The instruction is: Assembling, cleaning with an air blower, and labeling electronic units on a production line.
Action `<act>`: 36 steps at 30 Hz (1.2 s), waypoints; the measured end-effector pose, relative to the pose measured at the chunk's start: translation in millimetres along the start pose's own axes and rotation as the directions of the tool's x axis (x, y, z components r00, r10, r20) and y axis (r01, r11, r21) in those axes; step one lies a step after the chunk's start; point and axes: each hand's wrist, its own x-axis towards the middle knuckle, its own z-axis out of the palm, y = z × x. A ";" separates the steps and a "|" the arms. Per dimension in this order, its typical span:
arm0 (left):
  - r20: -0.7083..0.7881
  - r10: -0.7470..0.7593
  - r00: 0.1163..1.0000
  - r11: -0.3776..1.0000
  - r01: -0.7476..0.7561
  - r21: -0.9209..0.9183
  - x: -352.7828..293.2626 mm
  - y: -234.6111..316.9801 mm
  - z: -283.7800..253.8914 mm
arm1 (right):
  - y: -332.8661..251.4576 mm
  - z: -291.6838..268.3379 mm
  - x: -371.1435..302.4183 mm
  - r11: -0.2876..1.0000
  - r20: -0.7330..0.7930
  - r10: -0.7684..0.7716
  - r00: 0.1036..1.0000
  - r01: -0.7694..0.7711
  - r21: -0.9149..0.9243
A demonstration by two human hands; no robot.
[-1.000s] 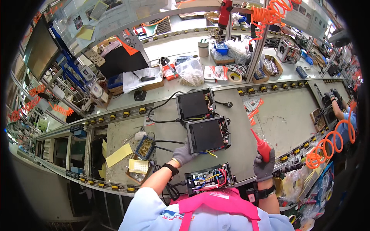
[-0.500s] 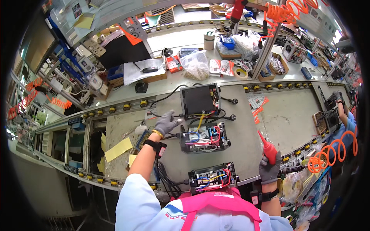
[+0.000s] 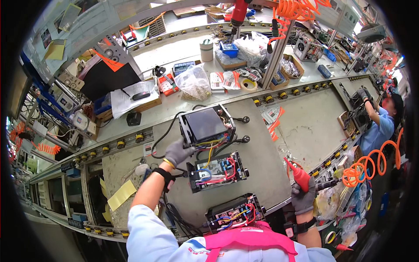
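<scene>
Three black box-shaped electrical units stand in a row in front of me. My left hand (image 3: 180, 153), in a grey glove, closes on the near left corner of the far unit (image 3: 205, 124), which has a flat dark panel on top and a power cord. Just below that hand, the middle unit (image 3: 218, 171) shows bare wires in red, blue, white and yellow. The near unit (image 3: 235, 213), also wired inside, is close to my body. My gloved right hand (image 3: 303, 197) is wrapped round a red squeeze bottle (image 3: 300, 177) with a pointed nozzle, held tip up at the bench's right side.
Roller rails (image 3: 279, 95) border the work surface. Behind them are a bag of small parts (image 3: 193, 83), papers (image 3: 131, 98) and a roll of tape (image 3: 249, 84). A red power driver (image 3: 239, 15) hangs above. At the right, a person (image 3: 379, 124) works beside an orange coiled hose (image 3: 371, 168).
My left hand has come to the far unit's corner, and that unit now sits turned and tilted. The view has swung right. The red bottle stays in my right hand.
</scene>
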 end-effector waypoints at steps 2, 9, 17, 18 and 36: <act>0.240 -0.100 0.966 0.977 0.141 -0.159 6.1 4.8 -39.8 | -4.9 8.3 6.5 1.000 0.026 0.011 1.000 -0.011 -0.022; 0.432 -0.489 0.758 0.759 0.614 -0.218 -2.1 -18.9 -51.0 | -39.0 95.1 18.0 0.750 0.275 -0.374 0.886 0.464 -0.472; -0.539 -0.032 0.842 0.983 0.125 0.137 -36.7 1.2 -17.1 | 19.4 208.4 59.9 0.294 0.804 -0.225 0.550 0.825 -0.482; -0.536 0.151 0.831 0.983 -0.067 0.173 -38.9 12.7 -19.3 | 31.2 217.9 65.6 0.249 0.844 -0.204 0.496 0.860 -0.446; 0.022 -0.190 0.982 0.637 0.140 -0.758 2.2 81.5 18.0 | 97.5 258.0 89.8 0.150 0.919 -0.097 0.382 0.919 -0.366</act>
